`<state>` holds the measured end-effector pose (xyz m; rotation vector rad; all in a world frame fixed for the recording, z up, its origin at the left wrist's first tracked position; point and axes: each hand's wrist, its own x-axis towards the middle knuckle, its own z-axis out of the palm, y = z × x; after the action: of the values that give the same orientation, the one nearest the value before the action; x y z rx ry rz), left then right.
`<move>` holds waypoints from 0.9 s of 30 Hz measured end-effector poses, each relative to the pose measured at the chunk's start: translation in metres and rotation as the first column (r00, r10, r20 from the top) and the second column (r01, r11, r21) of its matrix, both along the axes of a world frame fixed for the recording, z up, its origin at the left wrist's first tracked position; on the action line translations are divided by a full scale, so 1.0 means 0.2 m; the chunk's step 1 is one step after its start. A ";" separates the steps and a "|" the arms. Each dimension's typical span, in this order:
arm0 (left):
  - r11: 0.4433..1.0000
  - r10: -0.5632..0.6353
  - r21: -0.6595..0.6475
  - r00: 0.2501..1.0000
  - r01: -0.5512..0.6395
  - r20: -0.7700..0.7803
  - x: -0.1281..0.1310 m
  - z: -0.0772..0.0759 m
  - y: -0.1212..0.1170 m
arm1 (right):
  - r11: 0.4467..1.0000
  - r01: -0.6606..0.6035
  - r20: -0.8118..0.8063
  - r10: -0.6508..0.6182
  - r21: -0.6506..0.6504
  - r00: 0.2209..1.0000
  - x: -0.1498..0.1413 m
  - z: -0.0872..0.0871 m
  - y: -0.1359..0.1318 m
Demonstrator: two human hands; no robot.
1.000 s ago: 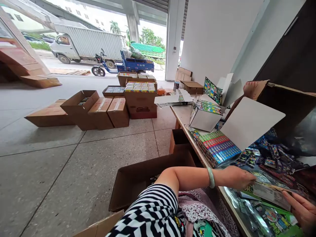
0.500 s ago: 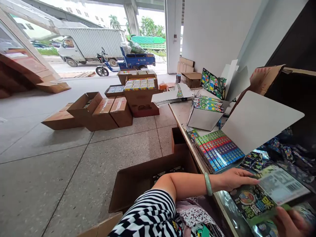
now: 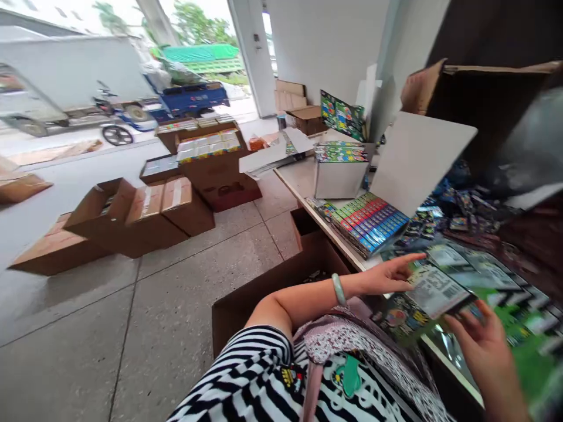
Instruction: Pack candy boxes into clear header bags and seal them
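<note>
In the head view, one flat, glossy packet (image 3: pixel 433 293), dark and green with a pale barcode label, is held slantwise over the near edge of the wooden-edged counter (image 3: pixel 292 179). The right hand (image 3: pixel 477 334) pinches its near right corner between thumb and fingers. The left hand (image 3: pixel 387 278), one smooth, pale green bracelet (image 3: pixel 338 289) round its wrist, is spread, index finger extended, thumb at the packet's far edge. Beyond lies one display box (image 3: pixel 369 223) with a stiff, plain white lid (image 3: pixel 422 161) raised, packed with rows in green, red, purple and blue; small shiny sachets (image 3: pixel 461 205) heap beside it, too many to count. Two taped cartons (image 3: pixel 176 196) stand side by side on the speckled floor (image 3: pixel 176 293).
</note>
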<state>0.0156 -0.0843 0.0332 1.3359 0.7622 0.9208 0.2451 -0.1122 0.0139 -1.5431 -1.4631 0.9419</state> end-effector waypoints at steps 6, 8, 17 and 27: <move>0.995 0.088 0.036 0.996 -0.089 0.027 -0.01 -0.10 -0.01 | 0.985 0.108 -0.319 -0.060 0.135 0.946 -0.09 0.08 0.07; 0.999 0.052 0.011 0.996 -0.053 0.070 -0.02 -0.12 0.04 | 0.988 0.082 -0.363 -0.029 0.133 0.931 -0.11 0.04 0.12; 0.963 0.239 0.146 0.969 -0.228 -0.063 0.01 -0.03 0.10 | 0.958 -0.196 -0.034 0.207 0.207 0.978 -0.04 0.11 0.13; 0.912 0.332 0.253 0.943 -0.322 0.001 0.04 0.13 -0.08 | 0.939 -0.192 -0.167 0.246 0.286 0.955 -0.06 0.27 0.04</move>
<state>0.0229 -0.1011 0.0586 1.4762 0.9453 1.2933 0.2335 -0.1045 0.0678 -1.0730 -1.5658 0.9535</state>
